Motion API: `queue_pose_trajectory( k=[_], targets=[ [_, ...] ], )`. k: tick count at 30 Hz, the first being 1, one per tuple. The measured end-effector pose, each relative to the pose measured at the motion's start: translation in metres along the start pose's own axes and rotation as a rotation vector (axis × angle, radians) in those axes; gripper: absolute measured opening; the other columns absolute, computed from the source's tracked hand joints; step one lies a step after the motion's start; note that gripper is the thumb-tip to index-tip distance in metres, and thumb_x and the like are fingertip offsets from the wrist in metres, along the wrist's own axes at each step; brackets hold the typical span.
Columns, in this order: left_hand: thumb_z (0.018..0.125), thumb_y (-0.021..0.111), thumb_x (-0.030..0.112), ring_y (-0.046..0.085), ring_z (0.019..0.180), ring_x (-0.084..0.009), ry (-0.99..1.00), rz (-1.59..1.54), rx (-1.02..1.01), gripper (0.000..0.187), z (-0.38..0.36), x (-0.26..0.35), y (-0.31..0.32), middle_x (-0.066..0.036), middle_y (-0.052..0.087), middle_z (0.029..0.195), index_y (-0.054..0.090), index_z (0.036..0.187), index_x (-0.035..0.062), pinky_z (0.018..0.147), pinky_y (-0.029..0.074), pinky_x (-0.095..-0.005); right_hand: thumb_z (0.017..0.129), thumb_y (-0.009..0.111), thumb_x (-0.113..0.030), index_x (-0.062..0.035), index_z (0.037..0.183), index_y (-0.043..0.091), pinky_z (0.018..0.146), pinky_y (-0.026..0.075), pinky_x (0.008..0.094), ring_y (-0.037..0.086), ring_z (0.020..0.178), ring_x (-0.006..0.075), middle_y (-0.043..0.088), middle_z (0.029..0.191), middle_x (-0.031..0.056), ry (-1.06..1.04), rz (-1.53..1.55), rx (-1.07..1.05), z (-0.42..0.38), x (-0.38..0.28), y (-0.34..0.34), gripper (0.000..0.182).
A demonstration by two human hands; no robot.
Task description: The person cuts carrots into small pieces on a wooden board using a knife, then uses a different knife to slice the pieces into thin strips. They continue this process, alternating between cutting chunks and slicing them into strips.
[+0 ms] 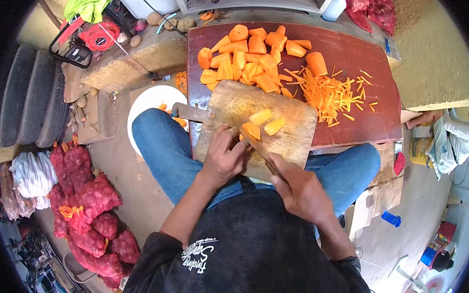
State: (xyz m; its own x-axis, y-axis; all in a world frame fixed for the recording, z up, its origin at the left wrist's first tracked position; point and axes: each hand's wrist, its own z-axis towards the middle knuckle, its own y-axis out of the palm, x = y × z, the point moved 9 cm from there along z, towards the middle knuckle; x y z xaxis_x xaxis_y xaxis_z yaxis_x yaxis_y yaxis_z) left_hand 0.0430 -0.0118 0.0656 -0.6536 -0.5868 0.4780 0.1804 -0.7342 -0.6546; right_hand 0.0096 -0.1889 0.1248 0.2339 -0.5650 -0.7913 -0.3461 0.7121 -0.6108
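My right hand (303,189) is wrapped around the handle of a kitchen knife (260,149), its blade slanting up and left across the wooden cutting board (221,100). A piece of carrot (251,130) lies against the blade. My left hand (225,154) rests on the board left of the knife, its fingers curled over a bit of carrot, mostly hidden under the fingertips. Two pale orange carrot slices (267,121) lie on the board just beyond the blade. The board's handle points left, over my knee.
Carrot chunks (251,53) and a heap of thin carrot sticks (323,93) cover part of the dark red table (369,52). A white basin (146,101) with carrot bits stands at left. Red mesh sacks (93,213) sit lower left. Another person (452,138) is at right.
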Motion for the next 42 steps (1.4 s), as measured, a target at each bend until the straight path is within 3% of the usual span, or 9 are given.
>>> queue_pose_trajectory(
  k=[7, 10, 13, 22, 25, 28, 31, 34, 42],
  targets=[
    [0.07, 0.084, 0.001, 0.067, 0.103, -0.0413, 0.007, -0.002, -0.019, 0.044, -0.001, -0.001, 0.0, -0.022, 0.062, 0.108, 0.077, 0.114, 0.0006, 0.112, 0.054, -0.0627, 0.102, 0.075, -0.011, -0.0007, 0.157, 0.056, 0.074, 0.06, 0.0484, 0.075, 0.091, 0.0431, 0.075, 0.108, 0.0225, 0.022, -0.094, -0.036, -0.013, -0.009, -0.007, 0.059],
    [0.07, 0.083, 0.001, 0.067, 0.103, -0.0408, 0.008, -0.005, -0.013, 0.045, 0.002, -0.001, -0.001, -0.022, 0.061, 0.108, 0.077, 0.114, 0.0006, 0.112, 0.053, -0.0629, 0.102, 0.075, -0.014, -0.0008, 0.156, 0.055, 0.074, 0.062, 0.0533, 0.076, 0.093, 0.0465, 0.075, 0.111, 0.0254, -0.001, -0.069, -0.041, -0.012, -0.008, -0.008, 0.06],
    [0.07, 0.083, 0.001, 0.066, 0.101, -0.0393, -0.008, -0.015, -0.014, 0.045, -0.001, -0.003, 0.0, -0.02, 0.061, 0.106, 0.078, 0.114, 0.0006, 0.113, 0.053, -0.0629, 0.102, 0.075, -0.011, 0.0008, 0.156, 0.056, 0.072, 0.06, 0.0499, 0.075, 0.089, 0.0449, 0.074, 0.107, 0.0233, -0.052, -0.062, -0.009, -0.011, -0.004, -0.007, 0.058],
    [0.071, 0.081, -0.002, 0.067, 0.101, -0.0362, 0.019, -0.024, 0.012, 0.048, 0.001, 0.003, -0.002, -0.016, 0.062, 0.104, 0.078, 0.119, 0.0013, 0.113, 0.053, -0.0629, 0.102, 0.071, -0.008, -0.002, 0.156, 0.055, 0.082, 0.06, 0.0537, 0.074, 0.098, 0.0483, 0.074, 0.109, 0.0252, -0.038, -0.151, -0.012, 0.024, 0.021, 0.021, 0.057],
    [0.072, 0.08, -0.001, 0.068, 0.104, -0.0364, 0.001, -0.02, 0.013, 0.048, 0.002, 0.001, -0.004, -0.016, 0.064, 0.106, 0.077, 0.12, 0.0012, 0.114, 0.053, -0.0633, 0.104, 0.07, -0.008, -0.0027, 0.156, 0.056, 0.089, 0.061, 0.0514, 0.074, 0.107, 0.0472, 0.075, 0.116, 0.0269, 0.068, -0.154, -0.091, 0.039, 0.032, 0.027, 0.055],
    [0.074, 0.081, 0.0, 0.069, 0.105, -0.0361, -0.007, -0.023, 0.008, 0.047, 0.0, -0.003, -0.004, -0.017, 0.064, 0.108, 0.077, 0.121, 0.0015, 0.114, 0.052, -0.0637, 0.107, 0.068, -0.017, -0.0038, 0.159, 0.053, 0.085, 0.063, 0.0522, 0.075, 0.102, 0.0488, 0.076, 0.117, 0.0281, -0.073, -0.04, 0.007, 0.039, 0.031, 0.011, 0.056],
    [0.075, 0.082, 0.001, 0.069, 0.104, -0.0355, -0.028, -0.025, 0.028, 0.046, -0.003, -0.004, -0.005, -0.017, 0.065, 0.108, 0.077, 0.12, 0.0018, 0.114, 0.052, -0.0638, 0.105, 0.072, -0.016, -0.0051, 0.157, 0.057, 0.085, 0.063, 0.0515, 0.076, 0.099, 0.0483, 0.076, 0.119, 0.0267, -0.024, 0.022, 0.026, 0.018, 0.016, -0.005, 0.055],
    [0.075, 0.084, 0.001, 0.068, 0.102, -0.0352, -0.028, -0.026, 0.023, 0.044, 0.001, -0.001, -0.007, -0.017, 0.065, 0.106, 0.078, 0.119, 0.0019, 0.115, 0.052, -0.0634, 0.105, 0.073, -0.011, -0.0019, 0.153, 0.06, 0.095, 0.061, 0.0456, 0.076, 0.115, 0.0438, 0.077, 0.122, 0.0264, 0.095, -0.009, -0.065, 0.003, -0.002, -0.009, 0.051],
    [0.073, 0.085, 0.001, 0.067, 0.099, -0.035, 0.01, -0.024, 0.016, 0.038, 0.002, 0.0, -0.009, -0.015, 0.062, 0.101, 0.078, 0.11, 0.0011, 0.109, 0.053, -0.0616, 0.102, 0.075, -0.017, -0.0022, 0.154, 0.058, 0.073, 0.062, 0.0533, 0.076, 0.089, 0.0453, 0.075, 0.105, 0.0247, -0.014, -0.149, -0.076, -0.005, -0.015, -0.009, 0.056]
  ],
)
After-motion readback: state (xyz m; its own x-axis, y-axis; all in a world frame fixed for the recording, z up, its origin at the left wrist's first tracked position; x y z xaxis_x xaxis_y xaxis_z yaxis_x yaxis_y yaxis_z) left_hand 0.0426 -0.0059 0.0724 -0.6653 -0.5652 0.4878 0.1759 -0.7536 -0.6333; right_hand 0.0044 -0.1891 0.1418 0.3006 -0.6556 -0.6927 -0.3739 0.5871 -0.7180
